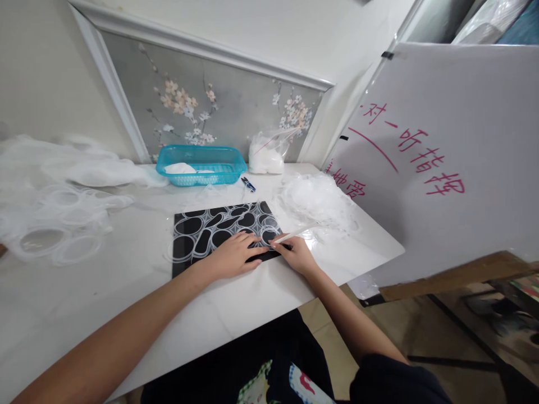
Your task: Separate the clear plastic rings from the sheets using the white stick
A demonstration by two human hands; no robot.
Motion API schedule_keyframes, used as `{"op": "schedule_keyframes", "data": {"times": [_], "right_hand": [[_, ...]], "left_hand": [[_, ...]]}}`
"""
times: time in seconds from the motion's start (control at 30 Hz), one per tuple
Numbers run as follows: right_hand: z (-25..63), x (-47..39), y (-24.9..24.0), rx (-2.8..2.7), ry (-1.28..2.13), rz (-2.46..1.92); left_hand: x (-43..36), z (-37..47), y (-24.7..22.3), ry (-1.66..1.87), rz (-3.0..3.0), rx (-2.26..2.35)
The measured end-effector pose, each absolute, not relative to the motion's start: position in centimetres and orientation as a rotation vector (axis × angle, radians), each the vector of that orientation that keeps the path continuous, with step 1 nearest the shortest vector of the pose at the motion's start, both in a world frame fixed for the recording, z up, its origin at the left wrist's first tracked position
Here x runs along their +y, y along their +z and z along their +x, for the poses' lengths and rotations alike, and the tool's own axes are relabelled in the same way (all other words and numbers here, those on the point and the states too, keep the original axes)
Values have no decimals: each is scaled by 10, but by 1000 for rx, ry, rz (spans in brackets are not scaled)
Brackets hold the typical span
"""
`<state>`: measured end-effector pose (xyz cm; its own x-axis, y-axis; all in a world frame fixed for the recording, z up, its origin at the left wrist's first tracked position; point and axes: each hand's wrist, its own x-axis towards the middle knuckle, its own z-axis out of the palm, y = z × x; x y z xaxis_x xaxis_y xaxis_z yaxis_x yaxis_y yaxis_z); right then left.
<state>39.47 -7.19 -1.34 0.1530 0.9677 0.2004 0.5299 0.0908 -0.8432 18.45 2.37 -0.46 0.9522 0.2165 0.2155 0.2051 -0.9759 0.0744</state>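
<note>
A black board (182, 270) lies on the white table, covered by a lacy white sheet (231, 219) of joined rings and ovals. My left hand (236, 255) rests flat on its near part with the fingers stretched out. At the board's right edge my right hand (298, 255) is closed around a slim white stick (290, 234). The tip of that stick is close to a white ring near the board's right side, beside my left fingertips. I cannot make out whether it touches the ring.
A heap of thin white translucent pieces (318, 199) lies right of the board. Behind stand a blue plastic basket (229, 154), a clear bag (267, 154) of white material and small blue snips (248, 184). White netting (71, 213) spreads at left. A whiteboard (463, 123) leans at right.
</note>
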Motion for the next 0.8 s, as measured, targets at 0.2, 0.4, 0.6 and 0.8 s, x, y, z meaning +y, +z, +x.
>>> {"op": "schedule_keyframes", "data": {"times": [0.2, 0.4, 0.6, 0.8], "right_hand": [[395, -70, -15, -1491, 629, -1549], [392, -70, -15, -1495, 597, -1547], [391, -70, -13, -1534, 586, -1540], [392, -70, -17, -1547, 586, -1540]], "left_hand": [[23, 184, -3, 327, 3032, 325], [22, 183, -3, 347, 3020, 328], [22, 183, -4, 350, 2984, 318], [22, 183, -6, 375, 2993, 332]]}}
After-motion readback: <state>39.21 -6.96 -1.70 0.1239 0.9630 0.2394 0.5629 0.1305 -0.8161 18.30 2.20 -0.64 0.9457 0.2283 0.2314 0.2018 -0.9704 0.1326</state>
